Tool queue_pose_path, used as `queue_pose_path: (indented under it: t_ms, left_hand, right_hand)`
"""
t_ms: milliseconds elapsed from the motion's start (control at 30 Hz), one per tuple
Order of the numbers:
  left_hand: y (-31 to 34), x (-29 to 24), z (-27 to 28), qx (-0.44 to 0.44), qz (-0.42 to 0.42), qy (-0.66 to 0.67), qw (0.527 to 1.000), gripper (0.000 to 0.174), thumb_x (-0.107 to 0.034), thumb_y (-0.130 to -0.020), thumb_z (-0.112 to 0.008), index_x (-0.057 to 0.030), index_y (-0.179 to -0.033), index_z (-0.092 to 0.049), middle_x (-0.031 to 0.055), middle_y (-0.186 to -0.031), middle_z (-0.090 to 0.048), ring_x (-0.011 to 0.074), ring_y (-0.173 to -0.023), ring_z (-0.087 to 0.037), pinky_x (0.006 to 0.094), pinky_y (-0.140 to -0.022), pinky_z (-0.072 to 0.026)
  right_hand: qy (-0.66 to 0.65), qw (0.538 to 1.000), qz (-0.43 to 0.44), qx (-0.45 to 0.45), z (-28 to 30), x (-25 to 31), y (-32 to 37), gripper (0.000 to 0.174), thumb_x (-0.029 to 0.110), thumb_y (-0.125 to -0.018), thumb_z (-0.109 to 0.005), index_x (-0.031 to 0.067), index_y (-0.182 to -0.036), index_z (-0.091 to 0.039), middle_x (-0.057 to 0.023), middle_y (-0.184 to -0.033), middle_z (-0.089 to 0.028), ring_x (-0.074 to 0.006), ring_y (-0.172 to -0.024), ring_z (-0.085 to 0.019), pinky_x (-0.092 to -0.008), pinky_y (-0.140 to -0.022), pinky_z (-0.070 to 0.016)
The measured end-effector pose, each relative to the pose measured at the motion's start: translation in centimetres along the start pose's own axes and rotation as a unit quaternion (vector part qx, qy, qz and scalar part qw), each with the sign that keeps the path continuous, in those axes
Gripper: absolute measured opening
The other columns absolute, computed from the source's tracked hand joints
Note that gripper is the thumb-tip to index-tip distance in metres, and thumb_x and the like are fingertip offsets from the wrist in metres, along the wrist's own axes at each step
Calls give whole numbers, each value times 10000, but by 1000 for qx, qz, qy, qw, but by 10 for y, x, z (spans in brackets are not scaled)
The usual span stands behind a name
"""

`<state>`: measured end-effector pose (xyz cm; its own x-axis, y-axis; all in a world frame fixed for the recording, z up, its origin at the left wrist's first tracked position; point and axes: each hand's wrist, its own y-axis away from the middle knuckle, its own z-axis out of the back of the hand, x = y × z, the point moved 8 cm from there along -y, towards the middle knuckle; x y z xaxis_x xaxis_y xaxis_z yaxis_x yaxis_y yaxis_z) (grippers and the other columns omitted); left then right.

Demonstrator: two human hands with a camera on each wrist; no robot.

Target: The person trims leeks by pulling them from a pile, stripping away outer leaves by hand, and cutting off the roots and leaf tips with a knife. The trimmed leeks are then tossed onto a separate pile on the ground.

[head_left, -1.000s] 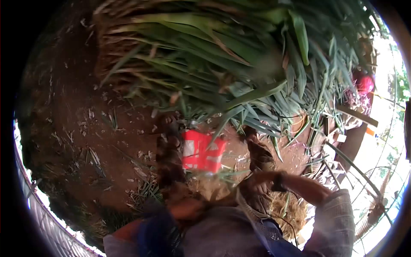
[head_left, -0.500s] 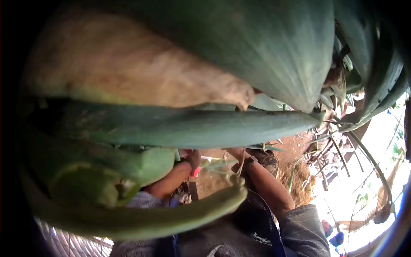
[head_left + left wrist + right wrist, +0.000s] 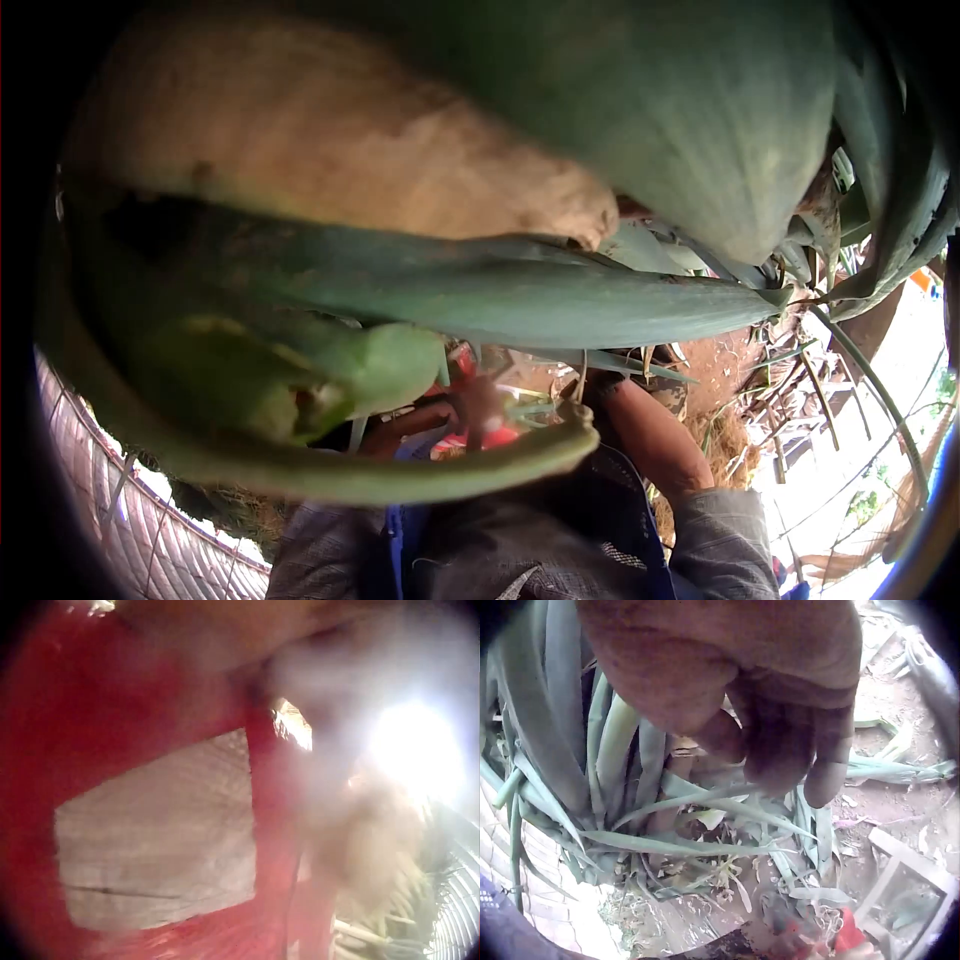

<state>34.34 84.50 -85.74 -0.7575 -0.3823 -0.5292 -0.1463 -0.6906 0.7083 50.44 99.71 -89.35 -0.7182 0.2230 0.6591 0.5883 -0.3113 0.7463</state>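
Large green leaves [image 3: 520, 300] and a dry tan leaf [image 3: 350, 150] fill much of the head view, very near the camera. Below them, my blurred left hand [image 3: 480, 405] is beside a red and white piece [image 3: 500, 437]. That red sheet with its pale patch [image 3: 157, 832] fills most of the left wrist view; how the left fingers lie is unclear. My right hand [image 3: 742, 690] hangs with loosely curled fingers over long green leaves [image 3: 682, 844], and no held thing shows. Leaves partly hide this hand in the head view.
Dry fibrous matter [image 3: 725, 440] lies right of the right forearm. Curved stalks and netting stand at the right edge, with a ribbed sheet [image 3: 130, 480] at the lower left. A pale frame [image 3: 904, 885] lies on the littered ground in the right wrist view.
Since a second ago, leaves have come up close before the head camera and cover much of the scene. Over the last half second they shifted slightly right; the left hand moved right.
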Motion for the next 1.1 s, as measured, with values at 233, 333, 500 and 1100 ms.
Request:
queue_pose_path:
  t_ms: [233,333,500,1100]
  left_hand:
    - [40,61,3,9,63,30,998,465,-305,-819,-610,-7,-1170,-670,259,-1132,-636,388,-1166,-556,426,-962,-449]
    - [54,79,6,5,86,43,995,461,-306,-818,-611,-9,-1165,-672,259,-1125,-638,387,-1157,-560,425,-955,-452]
    - [79,100,-4,-5,117,48,992,455,-306,-815,-613,-10,-1156,-675,258,-1112,-640,386,-1143,-566,425,-943,-456]
    - [33,101,-43,-63,54,-43,996,434,-308,-807,-620,-17,-1122,-686,254,-1067,-650,381,-1091,-591,424,-900,-473]
  right_hand:
    - [-15,999,22,32,14,3,-19,175,155,-890,-634,34,-1010,-671,-75,-815,-649,-154,-705,-625,-321,-611,-512]
    - [-21,998,37,49,22,3,-29,185,162,-891,-634,31,-1016,-673,-81,-829,-653,-152,-722,-629,-321,-626,-514]
    - [-36,991,97,80,25,12,-48,203,174,-893,-634,27,-1027,-676,-91,-851,-660,-150,-749,-635,-320,-650,-518]
    - [148,944,293,28,33,199,89,146,191,-849,-670,98,-961,-665,-9,-807,-628,-120,-665,-535,-315,-564,-491]
